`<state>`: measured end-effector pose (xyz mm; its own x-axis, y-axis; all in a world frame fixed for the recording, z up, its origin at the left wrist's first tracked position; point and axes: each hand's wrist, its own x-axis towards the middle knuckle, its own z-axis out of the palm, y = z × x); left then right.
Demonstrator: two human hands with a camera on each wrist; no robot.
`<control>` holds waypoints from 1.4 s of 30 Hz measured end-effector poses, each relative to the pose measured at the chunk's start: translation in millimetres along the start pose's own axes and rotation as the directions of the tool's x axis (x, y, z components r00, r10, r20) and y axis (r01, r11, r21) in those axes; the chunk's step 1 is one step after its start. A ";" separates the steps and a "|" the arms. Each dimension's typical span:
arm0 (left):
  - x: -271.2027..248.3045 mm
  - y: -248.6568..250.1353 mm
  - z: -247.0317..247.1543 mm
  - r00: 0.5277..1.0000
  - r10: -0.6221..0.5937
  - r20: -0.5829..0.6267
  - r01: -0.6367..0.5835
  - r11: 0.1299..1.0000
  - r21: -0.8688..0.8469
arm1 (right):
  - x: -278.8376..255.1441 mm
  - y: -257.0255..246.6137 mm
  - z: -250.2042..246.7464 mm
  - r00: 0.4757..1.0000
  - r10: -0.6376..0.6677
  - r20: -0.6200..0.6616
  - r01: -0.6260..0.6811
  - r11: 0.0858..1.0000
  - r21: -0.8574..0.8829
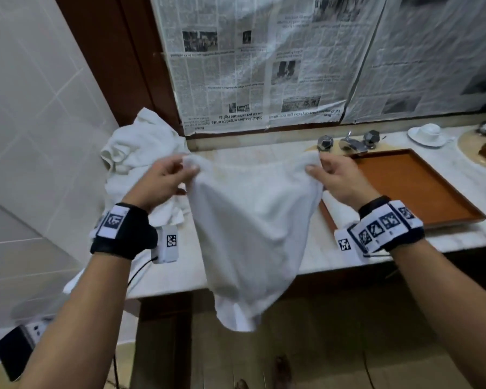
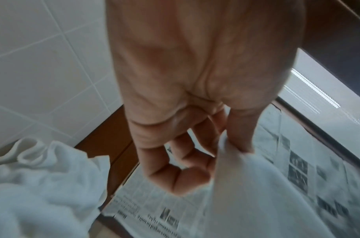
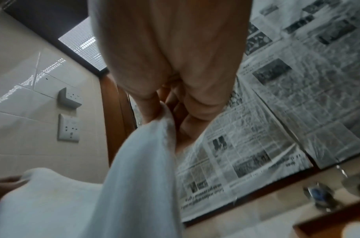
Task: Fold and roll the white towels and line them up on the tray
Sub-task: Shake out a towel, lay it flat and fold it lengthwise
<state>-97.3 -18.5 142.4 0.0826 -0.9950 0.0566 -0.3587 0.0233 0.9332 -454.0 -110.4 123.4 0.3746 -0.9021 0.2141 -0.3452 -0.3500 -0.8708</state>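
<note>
Pinching the top corners of a white towel [image 1: 250,220] at mid-frame, the left hand [image 1: 163,178] and right hand [image 1: 338,176] let it hang flat above the worktop [image 1: 264,153], likely to fold it beside the bare tray [image 1: 410,186] at right.

Pale marble counter [image 1: 267,249]: heap of white towels [image 1: 141,153] at left end by the wall, brown tray [image 1: 410,186] right of centre, white cup on saucer [image 1: 428,134] behind it, chrome taps [image 1: 348,143] along back edge.
</note>
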 end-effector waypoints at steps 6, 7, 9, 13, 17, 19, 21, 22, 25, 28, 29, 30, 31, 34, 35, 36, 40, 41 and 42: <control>15.4 40.0 -47.9 0.969 0.143 -0.201 -0.122 0.986 0.112 | 30.3 -42.5 -52.6 0.994 -0.071 -0.084 0.078 0.993 0.088; 17.6 46.4 -52.8 0.964 0.167 -0.209 -0.141 0.981 0.134 | 33.8 -50.5 -58.5 0.993 -0.090 -0.070 0.096 0.992 0.079; 21.8 60.7 -59.8 0.957 0.205 -0.204 -0.176 0.973 0.150 | 41.8 -63.7 -66.9 0.991 -0.110 -0.070 0.117 0.989 0.092; 28.6 75.8 -68.1 0.951 0.234 -0.200 -0.214 0.970 0.118 | 53.7 -81.5 -74.5 0.985 -0.122 -0.120 0.143 0.971 0.192; 33.6 60.1 -64.6 0.957 0.247 -0.153 -0.203 0.946 0.253 | 59.6 -65.0 -68.4 0.995 -0.076 -0.063 0.084 0.987 0.135; 34.2 47.1 -63.9 0.966 0.210 -0.153 -0.168 0.955 0.245 | 59.9 -50.6 -66.6 0.996 -0.063 -0.064 0.071 0.989 0.131; 36.2 38.7 -62.0 0.968 0.204 -0.149 -0.162 0.953 0.255 | 60.1 -39.7 -67.3 0.996 -0.058 -0.070 0.066 0.990 0.124; 38.3 37.1 -60.9 0.967 0.209 -0.144 -0.165 0.949 0.267 | 61.5 -36.7 -68.6 0.996 -0.060 -0.068 0.067 0.991 0.112; 49.6 37.8 -60.0 0.965 0.217 -0.145 -0.167 0.941 0.295 | 71.8 -31.7 -73.6 0.997 -0.067 -0.031 0.069 0.994 0.090; 68.8 38.4 -60.7 0.964 0.201 -0.173 -0.141 0.942 0.304 | 91.5 -24.7 -80.3 0.998 -0.058 0.007 0.057 0.996 0.073; 76.6 36.0 -59.9 0.963 0.195 -0.187 -0.132 0.944 0.304 | 99.3 -19.7 -80.8 0.999 -0.042 0.011 0.041 0.997 0.059; 85.4 33.2 -58.6 0.960 0.195 -0.201 -0.128 0.944 0.305 | 108.5 -13.9 -81.5 1.000 -0.023 0.011 0.022 0.999 0.042; 95.3 29.5 -57.0 0.958 0.190 -0.214 -0.119 0.944 0.307 | 119.1 -6.7 -81.2 1.000 0.001 0.006 -0.002 1.000 0.029; 131.5 15.1 -49.4 0.955 0.164 -0.246 -0.091 0.955 0.283 | 158.2 20.9 -76.3 0.997 0.076 -0.021 -0.075 0.997 0.033; 146.0 9.9 -45.2 0.952 0.151 -0.265 -0.078 0.960 0.268 | 172.4 31.2 -74.4 0.995 0.098 -0.024 -0.097 0.994 0.042; 160.9 3.5 -40.3 0.949 0.136 -0.285 -0.058 0.962 0.266 | 185.9 41.4 -71.7 0.993 0.118 -0.022 -0.117 0.992 0.046; 218.5 -33.9 -21.6 0.937 0.013 -0.348 0.080 0.965 0.249 | 237.8 84.4 -55.1 0.972 0.237 -0.005 -0.237 0.971 0.029; 230.1 -45.1 -16.9 0.933 -0.024 -0.359 0.113 0.967 0.230 | 249.5 96.2 -50.1 0.963 0.268 0.006 -0.268 0.963 0.039; 240.9 -56.8 -11.8 0.930 -0.059 -0.364 0.146 0.966 0.215 | 260.4 108.7 -45.2 0.954 0.300 0.017 -0.300 0.953 0.052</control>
<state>-46.1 -258.4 107.2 0.4362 -0.8909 0.1265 -0.5346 -0.1435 0.8328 -432.9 -394.7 104.5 0.2684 -0.9612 -0.0640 -0.3965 -0.0496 -0.9167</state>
